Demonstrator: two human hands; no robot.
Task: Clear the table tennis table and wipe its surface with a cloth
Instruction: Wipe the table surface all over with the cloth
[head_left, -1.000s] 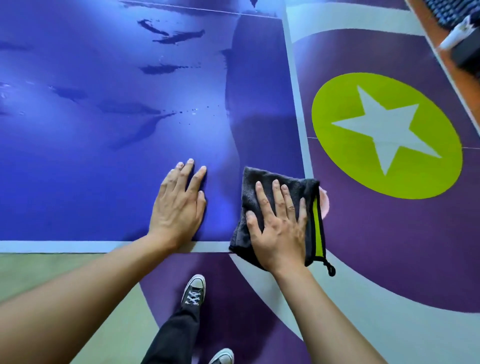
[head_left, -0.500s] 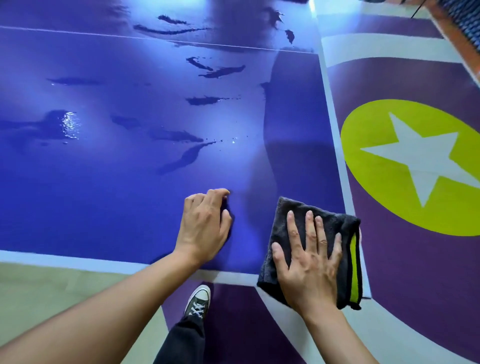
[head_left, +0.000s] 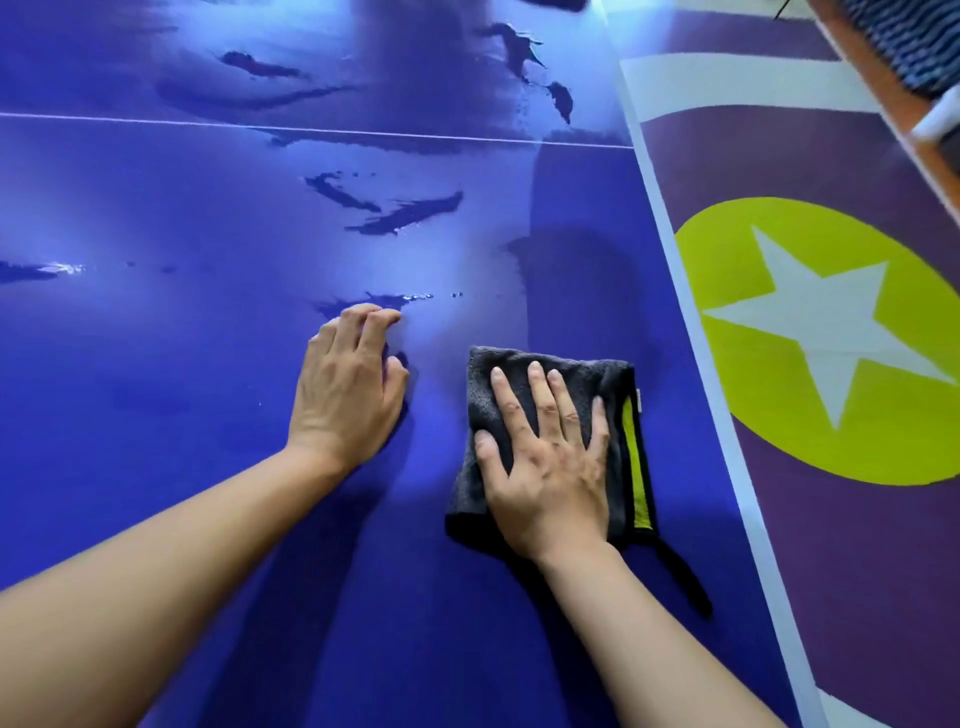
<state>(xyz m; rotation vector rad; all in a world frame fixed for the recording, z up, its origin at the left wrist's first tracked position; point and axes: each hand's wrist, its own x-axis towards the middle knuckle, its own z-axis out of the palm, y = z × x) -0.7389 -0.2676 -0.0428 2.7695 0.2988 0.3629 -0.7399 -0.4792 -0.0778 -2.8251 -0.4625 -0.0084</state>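
purple floor (head_left: 857, 571) with white bands, a lime circle (head_left: 769, 415) holding a white star (head_left: 826, 332), and an orange strip (head_left: 883, 98) top right.

Gleaming deep blue on the surface (head_left: 156, 389), crossed by a thin white line (head_left: 260, 126), streaked darker. Showing dark grey on the cloth (head_left: 608, 384), with a lime strip (head_left: 635, 457). Showing purple on the floor (head_left: 857, 571), lime circle (head_left: 727, 260), white star (head_left: 826, 332).
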